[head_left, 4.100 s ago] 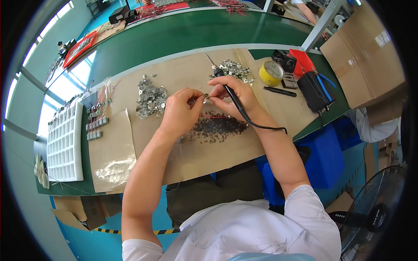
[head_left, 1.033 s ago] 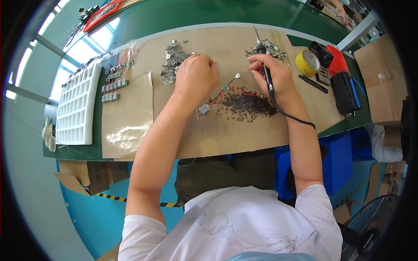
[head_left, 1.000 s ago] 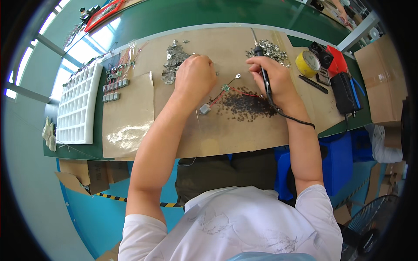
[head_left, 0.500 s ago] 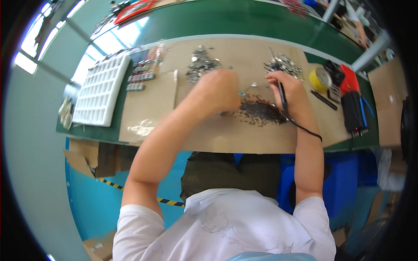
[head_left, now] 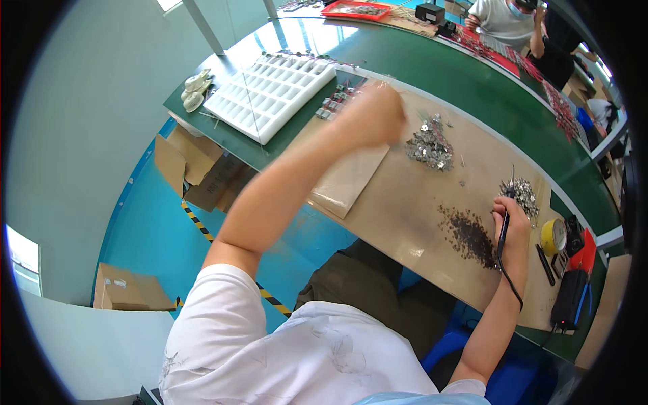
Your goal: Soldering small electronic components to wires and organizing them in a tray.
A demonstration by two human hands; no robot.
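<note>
My left hand (head_left: 381,115), smeared by motion, is over the far left part of the cardboard sheet. It is nearest to rows of small silver parts with red ends (head_left: 334,104); its fingers are too blurred to show whether they hold anything. In my right hand (head_left: 511,219) is a slim black corded pen-shaped tool (head_left: 503,236), its thin tip pointing away from me. That tip reaches beside a pile of small shiny metal parts (head_left: 523,199). Left of my right hand lies a scattered heap of tiny dark brown pieces (head_left: 469,236). A silver heap of small metal plates (head_left: 430,145) lies between my hands.
A white compartment tray (head_left: 270,94) stands at the left on the green table. Yellow tape (head_left: 553,236), a black stick (head_left: 545,264) and a black box with a red light (head_left: 570,300) lie at the right. Across the table, a person (head_left: 506,20) sits by red-wired parts.
My left hand has moved from beside the brown heap toward the rows of silver parts at the far left. The view has turned left. My right hand still holds the tool.
</note>
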